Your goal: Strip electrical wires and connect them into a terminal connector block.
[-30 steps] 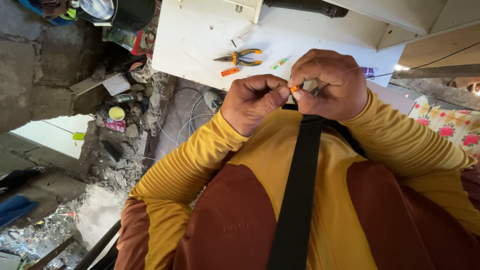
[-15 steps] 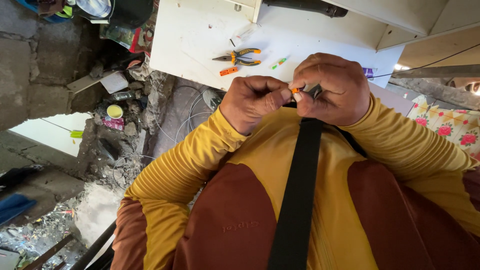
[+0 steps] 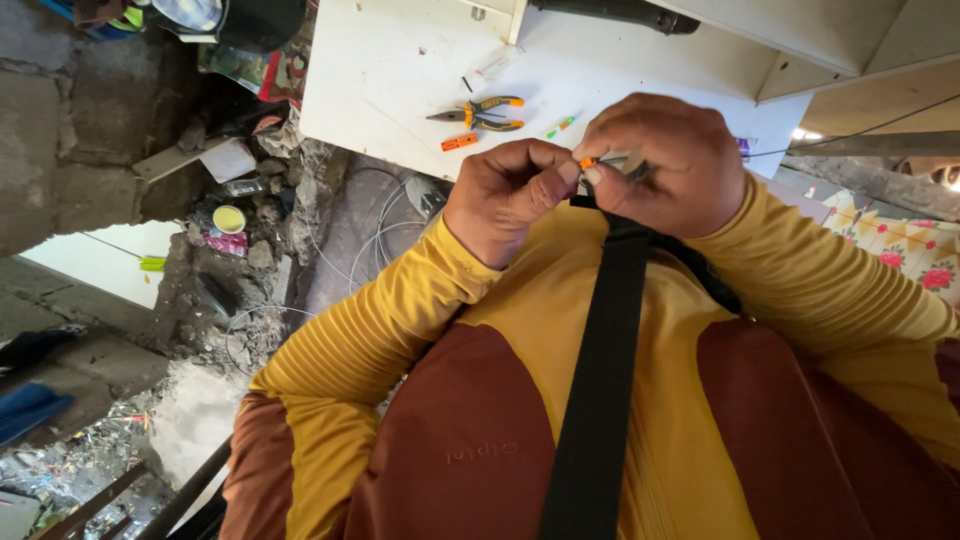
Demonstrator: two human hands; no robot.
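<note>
Both hands are bunched up right at the chest. The left hand has its grip pinched tight, thumb and forefinger closed on a small orange piece. The right hand is curled into a near fist, fingers wrapped around the other end of it, knuckles up. Can't make out what's inside that fist. On the white surface at about 11 o'clock from the hands lie orange-handled pliers.
</note>
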